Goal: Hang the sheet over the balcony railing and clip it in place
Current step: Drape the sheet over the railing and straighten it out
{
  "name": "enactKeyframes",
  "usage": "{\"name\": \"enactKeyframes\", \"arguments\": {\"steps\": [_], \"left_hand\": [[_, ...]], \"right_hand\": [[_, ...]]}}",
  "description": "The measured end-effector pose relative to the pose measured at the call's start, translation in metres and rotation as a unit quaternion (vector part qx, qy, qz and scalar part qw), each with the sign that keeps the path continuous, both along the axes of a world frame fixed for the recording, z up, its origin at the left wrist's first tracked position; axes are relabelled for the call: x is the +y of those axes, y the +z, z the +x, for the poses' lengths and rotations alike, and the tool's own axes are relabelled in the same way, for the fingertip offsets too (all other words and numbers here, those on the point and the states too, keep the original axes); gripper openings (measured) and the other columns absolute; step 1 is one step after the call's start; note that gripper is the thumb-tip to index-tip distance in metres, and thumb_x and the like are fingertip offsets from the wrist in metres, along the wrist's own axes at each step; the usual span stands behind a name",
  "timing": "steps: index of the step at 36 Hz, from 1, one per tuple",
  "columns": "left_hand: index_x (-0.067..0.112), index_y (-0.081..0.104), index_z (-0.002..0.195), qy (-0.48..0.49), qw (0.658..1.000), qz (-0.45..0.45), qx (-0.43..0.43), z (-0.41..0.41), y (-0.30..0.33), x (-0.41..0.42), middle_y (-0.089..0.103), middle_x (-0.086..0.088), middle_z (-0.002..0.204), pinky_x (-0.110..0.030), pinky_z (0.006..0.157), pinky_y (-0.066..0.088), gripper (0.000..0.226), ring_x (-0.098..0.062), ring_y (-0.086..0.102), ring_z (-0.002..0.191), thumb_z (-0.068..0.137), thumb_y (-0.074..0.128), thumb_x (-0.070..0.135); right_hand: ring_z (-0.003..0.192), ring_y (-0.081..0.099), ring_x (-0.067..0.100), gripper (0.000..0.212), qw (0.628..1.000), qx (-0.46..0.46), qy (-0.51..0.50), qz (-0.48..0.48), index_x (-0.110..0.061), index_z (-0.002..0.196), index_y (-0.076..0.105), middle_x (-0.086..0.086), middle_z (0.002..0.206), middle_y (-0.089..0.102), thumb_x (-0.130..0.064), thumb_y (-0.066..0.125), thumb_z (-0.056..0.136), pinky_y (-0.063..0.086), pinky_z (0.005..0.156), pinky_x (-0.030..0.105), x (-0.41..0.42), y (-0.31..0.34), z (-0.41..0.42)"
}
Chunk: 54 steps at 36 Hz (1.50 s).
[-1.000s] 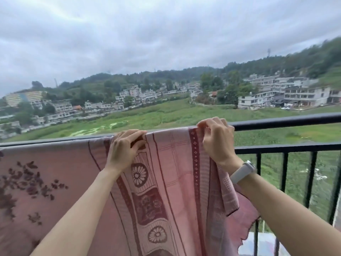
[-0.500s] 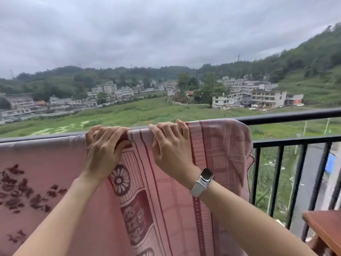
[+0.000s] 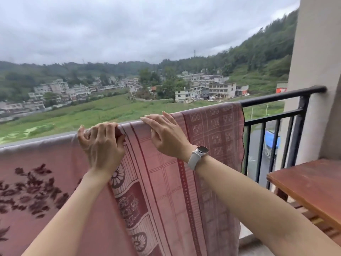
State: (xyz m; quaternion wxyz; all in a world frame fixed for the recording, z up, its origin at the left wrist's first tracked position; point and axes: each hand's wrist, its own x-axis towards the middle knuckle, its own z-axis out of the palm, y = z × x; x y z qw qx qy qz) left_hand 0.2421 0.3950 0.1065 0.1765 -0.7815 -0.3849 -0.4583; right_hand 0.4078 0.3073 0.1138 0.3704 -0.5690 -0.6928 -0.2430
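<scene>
Since half a second ago the right hand (image 3: 167, 137) has flattened out: its fingers (image 3: 150, 120), then hooked over the top of the rail, now lie nearly straight and press the sheet (image 3: 166, 182) against the railing (image 3: 276, 97). More of the sheet's right edge and the bare rail beyond it has come into view.

The left hand (image 3: 103, 146) grips the sheet on top of the rail, its fingers (image 3: 110, 129) curled over the cloth and its thumb tucked against the near face. The fingertips go over the far side and are hidden there.

The pink patterned sheet hangs over the railing and drapes down the near side. Its left part runs off the picture's edge and its lower hem is cut off at the bottom. How far it hangs on the outer side cannot be seen. The rail under the cloth is covered; only the black stretch to the right, meeting a wall (image 3: 317, 71), is bare.

A white watch (image 3: 198, 156) sits on the right wrist. A brown wooden tabletop (image 3: 310, 187) stands at the right, near the bars, partly cut off. Beyond are fields, houses and wooded hills, and a blurred blue vehicle (image 3: 271, 143) shows through the bars.
</scene>
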Motion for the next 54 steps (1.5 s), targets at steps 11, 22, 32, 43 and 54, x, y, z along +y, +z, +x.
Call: {"name": "enactKeyframes", "arguments": {"steps": [11,22,32,43,54], "left_hand": [[0.012,0.051,0.127,-0.129,0.992,-0.004,0.007,0.080,0.017,-0.039,0.054,-0.007,0.130,-0.049,0.112,0.007,0.041,-0.024,0.047,0.122,0.088,0.055,0.027],[0.012,0.064,0.101,-0.061,0.996,0.054,0.042,0.101,0.007,-0.021,0.070,-0.005,0.087,-0.038,0.075,0.038,0.042,-0.026,0.063,0.078,0.092,0.038,0.043],[0.015,0.064,0.107,-0.086,0.991,0.039,0.095,0.110,0.019,-0.026,0.070,-0.004,0.095,-0.038,0.074,0.038,0.029,-0.027,0.064,0.082,0.093,0.048,0.035],[0.016,0.055,0.124,-0.130,0.988,0.048,0.074,0.087,0.024,-0.025,0.064,-0.003,0.117,-0.046,0.106,0.025,0.034,-0.021,0.062,0.102,0.095,0.046,0.031],[0.015,0.061,0.113,-0.019,0.996,-0.032,-0.076,-0.100,0.011,0.023,0.064,-0.002,0.115,-0.036,0.110,0.010,0.037,-0.020,0.054,0.110,0.091,0.036,0.032]], "right_hand": [[0.141,0.017,0.023,0.047,0.972,0.067,-0.226,0.014,-0.013,0.138,0.036,0.009,0.146,0.034,-0.019,0.040,0.092,-0.004,0.116,0.044,-0.038,-0.012,0.081],[0.130,0.036,0.028,0.049,0.975,-0.021,-0.219,0.022,-0.013,0.136,0.040,0.010,0.135,0.046,-0.023,0.042,0.088,0.025,0.111,0.047,-0.038,-0.020,0.087],[0.131,0.033,0.021,0.041,0.958,0.021,-0.287,0.003,-0.017,0.134,0.042,0.002,0.137,0.044,-0.026,0.037,0.094,0.011,0.115,0.048,-0.052,-0.009,0.117],[0.132,0.036,0.025,0.039,0.969,0.045,-0.232,0.069,-0.007,0.128,0.048,0.009,0.133,0.050,-0.015,0.045,0.090,0.005,0.115,0.052,-0.046,-0.006,0.093],[0.120,0.050,0.024,0.038,0.996,-0.038,0.015,0.078,-0.006,0.120,0.055,0.009,0.123,0.058,-0.009,0.051,0.082,0.023,0.113,0.050,0.027,0.003,-0.084]]}}
